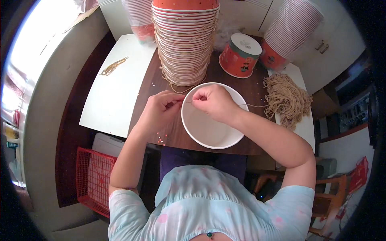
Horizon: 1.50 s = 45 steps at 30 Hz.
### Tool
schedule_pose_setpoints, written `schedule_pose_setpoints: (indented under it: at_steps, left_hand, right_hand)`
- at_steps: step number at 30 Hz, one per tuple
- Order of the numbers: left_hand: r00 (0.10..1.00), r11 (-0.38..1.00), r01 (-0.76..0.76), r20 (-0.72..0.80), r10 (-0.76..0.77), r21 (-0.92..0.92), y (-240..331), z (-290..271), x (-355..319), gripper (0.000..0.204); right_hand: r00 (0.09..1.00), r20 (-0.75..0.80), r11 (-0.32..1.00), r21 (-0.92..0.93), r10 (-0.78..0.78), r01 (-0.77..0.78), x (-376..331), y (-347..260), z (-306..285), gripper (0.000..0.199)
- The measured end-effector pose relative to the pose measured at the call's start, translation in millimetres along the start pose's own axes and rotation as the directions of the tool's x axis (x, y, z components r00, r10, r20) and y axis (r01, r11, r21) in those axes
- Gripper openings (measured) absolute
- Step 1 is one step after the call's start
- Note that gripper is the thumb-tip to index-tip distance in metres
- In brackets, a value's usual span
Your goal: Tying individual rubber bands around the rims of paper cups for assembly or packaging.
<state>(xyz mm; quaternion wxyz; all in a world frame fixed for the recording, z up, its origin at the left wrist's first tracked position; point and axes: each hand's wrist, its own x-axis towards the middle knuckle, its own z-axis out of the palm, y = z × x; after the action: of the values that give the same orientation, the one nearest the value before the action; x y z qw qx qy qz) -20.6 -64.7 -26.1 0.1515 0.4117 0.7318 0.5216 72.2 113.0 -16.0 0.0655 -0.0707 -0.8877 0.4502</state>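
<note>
A white paper bucket [213, 132] stands mouth up at the table's front edge. My right hand [215, 102] is over its mouth, fingers closed in a pinch on a thin beige twine [255, 105]. A short end of it pokes out left of the fingertips. The twine runs from behind that hand, over the right rim, to a tangled beige twine heap [287, 100]. At the bucket's left rim my left hand [163, 110] is closed, thumb against fingers; what it pinches is hidden.
Behind the bucket rises a tall stack of nested buckets [185, 48] draped with twine. An upturned red and green bucket [240, 56] and a plastic-wrapped stack [291, 34] stand back right. Twine loops [114, 66] lie on the left white board [108, 96]. A red basket [94, 176] sits lower left.
</note>
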Motion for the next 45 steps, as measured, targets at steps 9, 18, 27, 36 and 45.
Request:
schedule_pose_setpoints:
  at_steps: [9,18,27,36,45]
  left_hand:
    - [0.998,0.999,-0.021,0.062,0.019,0.036,5.6,-0.1,-0.3,0.021]
    - [0.97,0.915,-0.118,-0.152,0.189,0.385,18.4,39.2,-18.8,0.011]
    - [0.985,0.989,-0.103,-0.131,0.117,0.108,32.3,49.4,-39.9,0.006]
    - [0.987,0.79,-0.086,0.055,0.149,-0.607,36.4,54.3,-26.0,0.009]
    - [0.836,0.834,-0.549,0.019,0.549,0.048,27.1,64.3,-24.0,0.037]
  right_hand:
    - [0.999,0.018,0.998,0.048,0.043,-0.044,3.5,-1.9,5.8,0.012]
    - [0.928,0.329,0.984,-0.093,0.176,-0.154,-11.1,-33.0,-34.8,0.037]
    - [0.974,0.022,0.655,-0.737,-0.224,0.167,-93.3,-42.6,-42.2,0.027]
    - [0.876,-0.158,0.659,-0.721,-0.456,0.213,-86.1,-5.7,-19.6,0.014]
    - [0.705,-0.506,0.866,-0.34,-0.496,0.365,-116.4,-5.8,29.3,0.018]
